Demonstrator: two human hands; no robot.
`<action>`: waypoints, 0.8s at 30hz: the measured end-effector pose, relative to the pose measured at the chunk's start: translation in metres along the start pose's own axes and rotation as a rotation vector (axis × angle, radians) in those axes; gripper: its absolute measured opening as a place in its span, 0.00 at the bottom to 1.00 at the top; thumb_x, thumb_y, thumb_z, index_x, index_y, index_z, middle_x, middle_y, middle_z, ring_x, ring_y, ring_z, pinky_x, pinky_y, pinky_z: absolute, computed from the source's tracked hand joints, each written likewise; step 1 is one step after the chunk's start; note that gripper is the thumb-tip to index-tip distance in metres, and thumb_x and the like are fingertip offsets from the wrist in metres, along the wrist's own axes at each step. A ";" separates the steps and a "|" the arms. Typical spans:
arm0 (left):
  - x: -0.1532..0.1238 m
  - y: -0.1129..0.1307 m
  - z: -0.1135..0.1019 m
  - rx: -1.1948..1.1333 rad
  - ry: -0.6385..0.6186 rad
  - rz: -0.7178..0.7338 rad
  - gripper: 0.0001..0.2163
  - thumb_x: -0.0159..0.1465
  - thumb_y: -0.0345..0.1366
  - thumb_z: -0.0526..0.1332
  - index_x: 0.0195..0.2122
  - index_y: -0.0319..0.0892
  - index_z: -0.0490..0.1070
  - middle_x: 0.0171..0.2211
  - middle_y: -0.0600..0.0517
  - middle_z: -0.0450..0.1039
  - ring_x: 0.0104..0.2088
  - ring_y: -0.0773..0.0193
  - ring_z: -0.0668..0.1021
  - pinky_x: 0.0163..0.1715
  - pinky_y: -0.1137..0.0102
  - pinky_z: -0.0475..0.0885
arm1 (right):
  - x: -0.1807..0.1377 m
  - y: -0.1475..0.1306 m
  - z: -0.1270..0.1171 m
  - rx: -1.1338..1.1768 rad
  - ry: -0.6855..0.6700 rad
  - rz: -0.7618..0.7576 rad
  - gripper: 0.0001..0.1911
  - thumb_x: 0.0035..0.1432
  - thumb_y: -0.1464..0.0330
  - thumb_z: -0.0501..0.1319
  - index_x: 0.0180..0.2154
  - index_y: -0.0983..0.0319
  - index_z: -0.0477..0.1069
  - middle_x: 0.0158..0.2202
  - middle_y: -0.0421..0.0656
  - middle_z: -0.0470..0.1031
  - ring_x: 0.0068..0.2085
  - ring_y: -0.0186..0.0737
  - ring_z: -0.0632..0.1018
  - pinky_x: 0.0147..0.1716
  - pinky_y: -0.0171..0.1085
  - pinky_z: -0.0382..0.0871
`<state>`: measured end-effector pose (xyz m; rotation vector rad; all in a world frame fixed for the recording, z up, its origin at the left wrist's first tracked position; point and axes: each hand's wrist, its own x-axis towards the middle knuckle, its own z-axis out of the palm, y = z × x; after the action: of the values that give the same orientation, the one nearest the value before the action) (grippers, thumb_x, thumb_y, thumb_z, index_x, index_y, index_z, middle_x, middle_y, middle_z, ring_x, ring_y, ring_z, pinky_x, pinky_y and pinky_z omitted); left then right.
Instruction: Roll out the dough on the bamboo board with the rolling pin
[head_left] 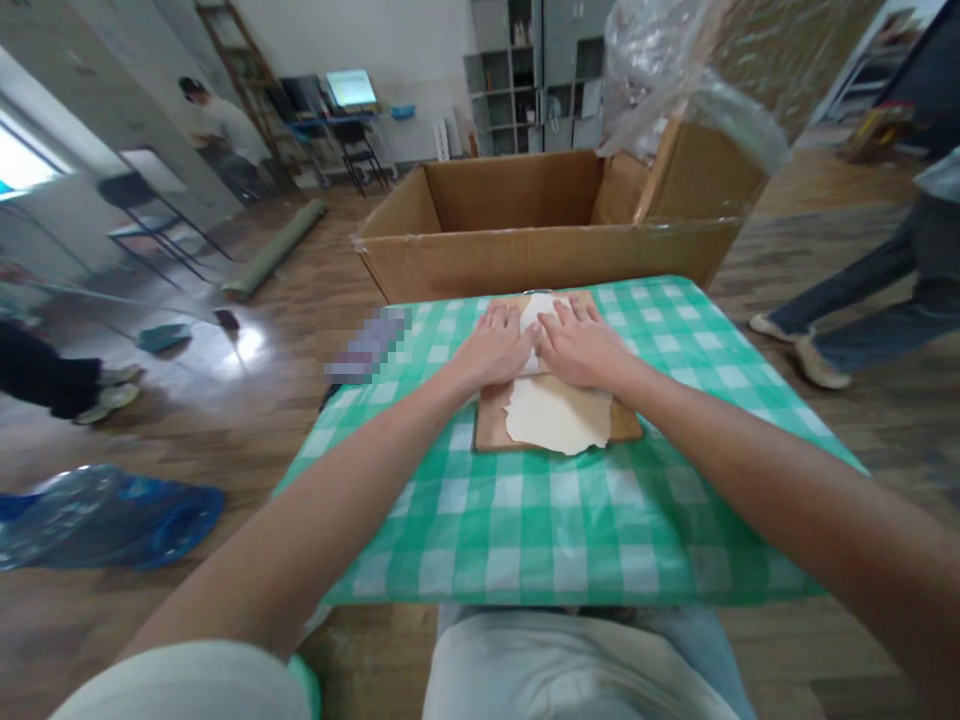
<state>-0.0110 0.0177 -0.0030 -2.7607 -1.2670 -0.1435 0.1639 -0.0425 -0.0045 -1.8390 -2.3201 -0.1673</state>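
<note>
A thin sheet of pale dough [556,412] lies on a wooden board [489,425] on a table with a green checked cloth [525,520]. My left hand [496,347] and my right hand [579,343] rest side by side on top of the dough's far part, which looks rolled up under them. Both hands lie palm down with the fingers stretched forward. The near edge of the dough is ragged and lies flat on the board.
A large open cardboard box [540,225] stands right behind the table, with clear plastic wrap [675,70] above its right flap. A person's legs [862,320] pass at the right. Blue plastic bags [105,515] lie on the wooden floor at the left.
</note>
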 end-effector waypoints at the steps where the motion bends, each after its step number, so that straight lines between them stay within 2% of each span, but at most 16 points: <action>1: -0.007 0.004 -0.003 -0.005 -0.009 -0.015 0.33 0.79 0.47 0.32 0.70 0.31 0.61 0.73 0.32 0.59 0.76 0.43 0.57 0.71 0.46 0.56 | -0.004 -0.002 -0.001 0.006 0.013 -0.003 0.32 0.76 0.59 0.40 0.68 0.70 0.64 0.75 0.62 0.56 0.75 0.71 0.55 0.68 0.65 0.54; 4: -0.029 0.018 -0.011 -0.033 -0.036 -0.024 0.33 0.79 0.48 0.32 0.72 0.32 0.59 0.74 0.34 0.56 0.77 0.45 0.53 0.74 0.48 0.52 | -0.020 -0.008 -0.004 0.020 0.024 -0.014 0.31 0.76 0.60 0.40 0.66 0.71 0.67 0.73 0.62 0.59 0.75 0.67 0.55 0.69 0.61 0.56; 6: -0.046 0.028 -0.015 -0.045 -0.044 -0.021 0.33 0.79 0.48 0.33 0.73 0.31 0.56 0.75 0.34 0.55 0.77 0.46 0.52 0.74 0.49 0.50 | -0.035 -0.014 -0.005 0.020 0.030 -0.010 0.31 0.76 0.61 0.40 0.67 0.72 0.65 0.73 0.63 0.59 0.75 0.65 0.56 0.69 0.59 0.56; 11: -0.096 0.055 -0.017 -0.063 0.020 0.001 0.33 0.79 0.47 0.34 0.74 0.30 0.55 0.75 0.37 0.54 0.78 0.49 0.52 0.75 0.52 0.49 | -0.086 -0.035 -0.009 0.017 0.084 -0.033 0.35 0.76 0.61 0.40 0.71 0.80 0.57 0.75 0.67 0.52 0.76 0.63 0.55 0.72 0.56 0.53; 15: -0.124 0.069 -0.015 -0.071 0.070 0.033 0.33 0.79 0.48 0.35 0.74 0.29 0.56 0.76 0.37 0.53 0.78 0.52 0.52 0.76 0.54 0.48 | -0.122 -0.042 -0.012 0.037 0.111 -0.107 0.36 0.76 0.60 0.39 0.73 0.79 0.53 0.77 0.61 0.47 0.78 0.56 0.48 0.75 0.54 0.47; 17: -0.123 0.070 -0.014 -0.072 0.070 0.030 0.34 0.79 0.49 0.35 0.74 0.28 0.56 0.76 0.37 0.52 0.78 0.52 0.52 0.76 0.55 0.48 | -0.125 -0.039 -0.012 0.064 0.094 -0.128 0.36 0.76 0.59 0.39 0.74 0.76 0.53 0.78 0.58 0.46 0.78 0.54 0.47 0.75 0.54 0.47; 19: -0.112 0.067 -0.014 -0.071 0.064 0.019 0.34 0.79 0.48 0.34 0.73 0.27 0.57 0.76 0.36 0.53 0.77 0.52 0.53 0.76 0.55 0.49 | -0.115 -0.032 -0.012 0.092 0.061 -0.127 0.36 0.76 0.58 0.37 0.74 0.74 0.54 0.77 0.57 0.48 0.78 0.52 0.49 0.75 0.54 0.48; 21: -0.093 0.061 -0.014 -0.077 0.055 -0.003 0.33 0.79 0.48 0.34 0.73 0.28 0.58 0.75 0.36 0.55 0.77 0.50 0.54 0.75 0.53 0.50 | -0.096 -0.022 -0.012 0.101 0.019 -0.106 0.36 0.76 0.58 0.36 0.74 0.72 0.56 0.77 0.56 0.52 0.77 0.52 0.52 0.75 0.54 0.48; 24: -0.061 0.050 -0.014 -0.096 0.015 -0.050 0.33 0.79 0.48 0.33 0.73 0.32 0.57 0.74 0.37 0.57 0.77 0.47 0.55 0.74 0.51 0.53 | -0.062 -0.006 -0.012 0.083 -0.062 -0.083 0.37 0.76 0.58 0.35 0.74 0.73 0.56 0.77 0.58 0.51 0.77 0.58 0.51 0.74 0.58 0.48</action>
<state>-0.0130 -0.0622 0.0010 -2.8027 -1.3608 -0.2341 0.1729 -0.1051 -0.0060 -1.7344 -2.4075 -0.0248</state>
